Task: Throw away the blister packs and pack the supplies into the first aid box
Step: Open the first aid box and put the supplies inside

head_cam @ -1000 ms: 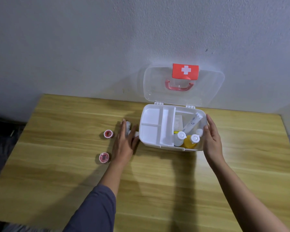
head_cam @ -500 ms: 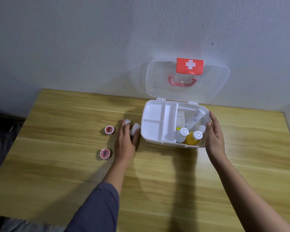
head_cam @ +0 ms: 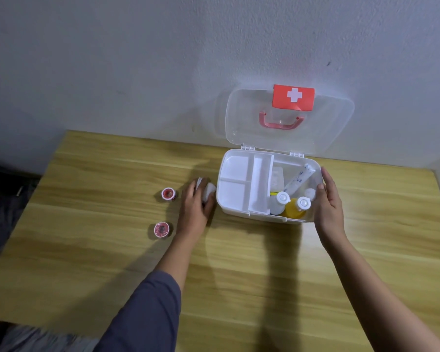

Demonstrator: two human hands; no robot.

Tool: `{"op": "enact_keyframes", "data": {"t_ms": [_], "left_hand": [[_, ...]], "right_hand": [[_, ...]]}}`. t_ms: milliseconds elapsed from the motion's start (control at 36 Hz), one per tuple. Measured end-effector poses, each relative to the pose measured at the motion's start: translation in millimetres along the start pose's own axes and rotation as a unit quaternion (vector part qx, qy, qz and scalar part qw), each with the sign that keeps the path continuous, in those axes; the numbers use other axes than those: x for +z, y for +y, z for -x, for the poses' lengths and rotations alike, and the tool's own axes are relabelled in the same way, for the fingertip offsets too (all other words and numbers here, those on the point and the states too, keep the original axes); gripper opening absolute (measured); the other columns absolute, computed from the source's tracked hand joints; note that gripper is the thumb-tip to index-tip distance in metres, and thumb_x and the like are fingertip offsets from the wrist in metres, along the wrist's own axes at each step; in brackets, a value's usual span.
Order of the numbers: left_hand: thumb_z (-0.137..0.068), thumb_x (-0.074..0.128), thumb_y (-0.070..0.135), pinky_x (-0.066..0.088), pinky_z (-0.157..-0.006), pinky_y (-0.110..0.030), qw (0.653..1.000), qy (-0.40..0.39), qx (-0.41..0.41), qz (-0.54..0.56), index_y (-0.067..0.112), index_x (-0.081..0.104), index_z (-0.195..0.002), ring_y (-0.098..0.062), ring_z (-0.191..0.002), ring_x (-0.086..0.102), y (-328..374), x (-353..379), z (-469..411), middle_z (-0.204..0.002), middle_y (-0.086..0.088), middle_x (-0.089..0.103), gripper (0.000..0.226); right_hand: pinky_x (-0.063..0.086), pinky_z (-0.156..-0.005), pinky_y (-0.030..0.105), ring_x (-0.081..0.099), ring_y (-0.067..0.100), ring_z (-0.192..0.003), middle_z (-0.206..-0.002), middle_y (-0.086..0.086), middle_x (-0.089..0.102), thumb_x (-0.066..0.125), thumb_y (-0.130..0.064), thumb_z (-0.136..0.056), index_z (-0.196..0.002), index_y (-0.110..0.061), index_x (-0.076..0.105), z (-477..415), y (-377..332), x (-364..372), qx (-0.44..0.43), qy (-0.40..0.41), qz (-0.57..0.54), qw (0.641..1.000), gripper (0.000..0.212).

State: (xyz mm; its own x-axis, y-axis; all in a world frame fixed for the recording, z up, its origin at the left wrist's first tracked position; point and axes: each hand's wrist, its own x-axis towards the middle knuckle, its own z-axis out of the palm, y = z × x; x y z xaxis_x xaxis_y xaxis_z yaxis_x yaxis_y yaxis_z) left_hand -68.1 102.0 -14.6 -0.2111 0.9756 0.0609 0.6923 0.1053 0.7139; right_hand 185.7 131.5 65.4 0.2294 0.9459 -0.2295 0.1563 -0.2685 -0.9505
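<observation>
The white first aid box (head_cam: 239, 212) stands open on the wooden table, its clear lid (head_cam: 241, 118) leaning back against the wall. A white divided tray (head_cam: 235, 191) fills its left half. On the right lie two white-capped bottles (head_cam: 282, 199), one yellow (head_cam: 294, 210), and a tube (head_cam: 299, 177). My right hand (head_cam: 328, 207) rests flat against the box's right side. Just left of the box, my left hand (head_cam: 194, 209) curls over a white roll (head_cam: 208, 190). Two small red-and-white tape rolls (head_cam: 168, 193) (head_cam: 161, 229) sit further left.
The wooden table (head_cam: 239, 275) butts against a grey wall. Its left edge drops to a dark floor. My shadow falls across the table in front of the box.
My left hand has closed its fingers around the white roll beside the box. My right hand stays on the box's right side. The view shifted slightly.
</observation>
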Motion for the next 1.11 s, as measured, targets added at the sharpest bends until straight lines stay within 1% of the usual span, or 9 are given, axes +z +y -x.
{"op": "enact_keyframes", "data": {"t_ms": [222,417,528,583,667,778,861,944,1111], "left_hand": [[-0.087,0.047,0.028,0.026,-0.099,-0.022,1.0,0.012,-0.016,0.011,-0.006,0.051,-0.125,-0.044,-0.117,0.049,0.3,0.9,5.6,-0.126,-0.031,0.051,0.051],[-0.084,0.057,0.012,0.034,-0.097,-0.027,0.985,0.125,-0.09,0.073,-0.007,0.052,-0.123,-0.043,-0.114,0.052,12.2,-2.1,9.5,-0.121,-0.03,0.054,0.043],[-0.082,0.059,0.005,0.028,-0.093,-0.004,0.973,0.199,-0.067,0.093,-0.008,0.053,-0.121,-0.039,-0.105,0.056,36.3,-17.7,3.8,-0.115,-0.028,0.059,0.042],[-0.084,0.06,0.009,0.022,-0.092,0.002,0.971,0.217,-0.032,0.092,-0.008,0.053,-0.122,-0.032,-0.106,0.056,52.8,-25.1,3.0,-0.117,-0.026,0.059,0.042],[-0.086,0.057,0.02,0.029,-0.097,-0.004,0.975,0.194,0.019,0.105,-0.002,0.051,-0.126,-0.023,-0.116,0.051,74.9,-30.6,6.8,-0.127,-0.019,0.054,0.046],[-0.083,0.062,0.01,0.03,-0.102,-0.008,0.987,0.116,0.074,0.086,0.001,0.051,-0.128,-0.014,-0.121,0.044,84.4,-26.7,15.2,-0.128,-0.007,0.046,0.047],[-0.084,0.062,0.016,0.028,-0.102,-0.014,0.996,0.049,0.063,0.043,0.007,0.046,-0.134,-0.016,-0.125,0.041,83.6,-23.6,17.8,-0.136,-0.011,0.045,0.053],[-0.085,0.064,0.016,0.021,-0.1,-0.01,0.998,0.017,0.044,0.032,0.01,0.04,-0.138,-0.023,-0.13,0.038,85.1,-24.8,15.9,-0.141,-0.013,0.04,0.058],[-0.088,0.06,0.02,0.02,-0.105,-0.016,0.999,-0.025,0.02,0.022,0.008,0.031,-0.142,-0.023,-0.137,0.032,90.8,-26.1,13.3,-0.148,-0.014,0.03,0.063]], "right_hand": [[0.034,-0.111,0.035,0.044,0.017,-0.129,-0.144,0.003,0.045,0.032,-0.017,-0.1,-0.141,-0.026,0.036,-1.6,2.7,-0.7,0.001,-0.003,-0.002,1.0,0.041],[0.035,-0.11,0.037,0.045,0.019,-0.128,-0.142,0.003,0.046,0.032,-0.017,-0.1,-0.14,-0.026,0.036,-2.5,3.8,-1.2,0.002,-0.002,-0.008,1.0,0.041],[0.034,-0.112,0.038,0.045,0.019,-0.129,-0.142,0.003,0.046,0.032,-0.017,-0.1,-0.139,-0.028,0.036,-2.9,4.8,-1.4,0.005,-0.003,-0.009,1.0,0.041],[0.033,-0.113,0.041,0.044,0.02,-0.131,-0.143,0.003,0.046,0.032,-0.017,-0.1,-0.139,-0.029,0.037,-3.4,5.2,-1.3,0.007,-0.003,-0.007,1.0,0.041],[0.031,-0.114,0.044,0.042,0.022,-0.132,-0.144,0.005,0.044,0.032,-0.017,-0.1,-0.14,-0.027,0.036,-3.9,5.7,-2.3,0.005,-0.005,-0.002,1.0,0.041],[0.029,-0.115,0.043,0.039,0.019,-0.135,-0.147,0.003,0.041,0.032,-0.018,-0.1,-0.141,-0.025,0.035,-4.5,5.4,-4.3,0.001,-0.014,0.001,1.0,0.041],[0.029,-0.115,0.041,0.039,0.019,-0.135,-0.147,0.003,0.041,0.032,-0.017,-0.1,-0.14,-0.024,0.036,-4.5,4.2,-4.9,0.001,-0.017,-0.004,1.0,0.041],[0.029,-0.115,0.039,0.038,0.018,-0.135,-0.147,0.002,0.04,0.032,-0.017,-0.1,-0.141,-0.023,0.035,-4.9,3.9,-5.6,-0.001,-0.022,-0.003,1.0,0.041],[0.029,-0.116,0.043,0.038,0.017,-0.135,-0.148,0.0,0.04,0.032,-0.018,-0.1,-0.141,-0.024,0.034,-6.6,6.6,-7.0,0.002,-0.026,-0.008,1.0,0.041]]}}
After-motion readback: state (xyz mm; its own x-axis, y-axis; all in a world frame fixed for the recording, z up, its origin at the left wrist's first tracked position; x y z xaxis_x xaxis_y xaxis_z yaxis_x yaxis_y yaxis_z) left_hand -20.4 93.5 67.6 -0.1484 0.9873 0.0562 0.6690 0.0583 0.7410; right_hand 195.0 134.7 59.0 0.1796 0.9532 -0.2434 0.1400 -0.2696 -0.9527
